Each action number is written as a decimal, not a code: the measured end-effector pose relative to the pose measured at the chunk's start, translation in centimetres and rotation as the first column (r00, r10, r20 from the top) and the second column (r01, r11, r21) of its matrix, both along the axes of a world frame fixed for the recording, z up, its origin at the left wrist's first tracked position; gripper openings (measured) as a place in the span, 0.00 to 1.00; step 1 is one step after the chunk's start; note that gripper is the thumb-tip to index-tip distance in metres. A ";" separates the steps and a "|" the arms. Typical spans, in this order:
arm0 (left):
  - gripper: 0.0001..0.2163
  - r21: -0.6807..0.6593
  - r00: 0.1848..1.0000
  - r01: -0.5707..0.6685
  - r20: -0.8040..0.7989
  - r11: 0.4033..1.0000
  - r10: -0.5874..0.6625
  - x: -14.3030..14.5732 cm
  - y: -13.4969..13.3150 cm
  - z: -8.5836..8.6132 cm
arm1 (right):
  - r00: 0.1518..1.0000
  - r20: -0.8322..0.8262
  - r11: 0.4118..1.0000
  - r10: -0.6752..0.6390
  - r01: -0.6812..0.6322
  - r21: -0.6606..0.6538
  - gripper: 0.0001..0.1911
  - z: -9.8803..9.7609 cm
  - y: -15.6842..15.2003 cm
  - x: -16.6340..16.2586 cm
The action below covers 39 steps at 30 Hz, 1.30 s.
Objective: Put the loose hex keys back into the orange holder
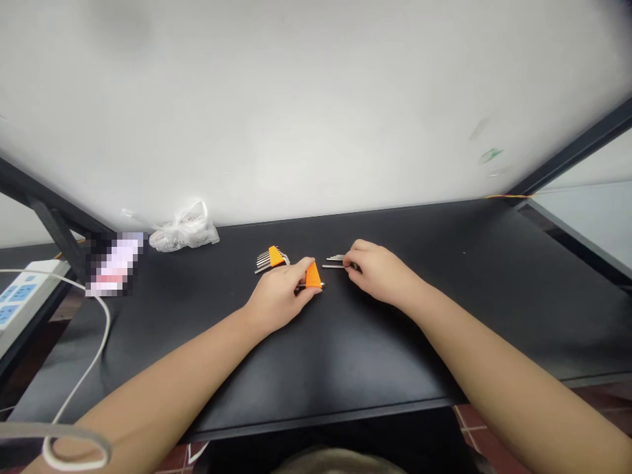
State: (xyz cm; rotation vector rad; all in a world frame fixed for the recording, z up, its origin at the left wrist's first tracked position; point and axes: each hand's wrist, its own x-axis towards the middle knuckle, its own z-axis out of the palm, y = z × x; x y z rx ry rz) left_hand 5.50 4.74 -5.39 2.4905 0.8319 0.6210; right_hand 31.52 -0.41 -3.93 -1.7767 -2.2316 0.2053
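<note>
My left hand (284, 293) is closed around an orange hex key holder (313, 275), gripping it between thumb and fingers. A metal end sticks out at the holder's lower right corner. Just behind that hand lies a second orange holder (275, 256) filled with several hex keys, their long ends fanned to the left. To the right, my right hand (380, 270) pinches a hex key (333, 266) whose straight end points left. More loose hex keys (336, 257) lie close behind it, partly covered by the fingers.
On the black table (320, 368), a tied clear plastic bag (185, 228) sits against the white wall. A blurred-out item (116, 263) lies at the left. A power strip (29, 296) stands at the left edge, and a white cable (106, 322) loops over my left forearm.
</note>
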 end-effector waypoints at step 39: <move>0.24 0.033 0.999 -0.030 -0.021 0.999 0.030 0.0 0.1 -0.1 | 0.932 -0.292 0.976 0.217 -0.216 0.036 0.07 1.8 -1.3 -1.2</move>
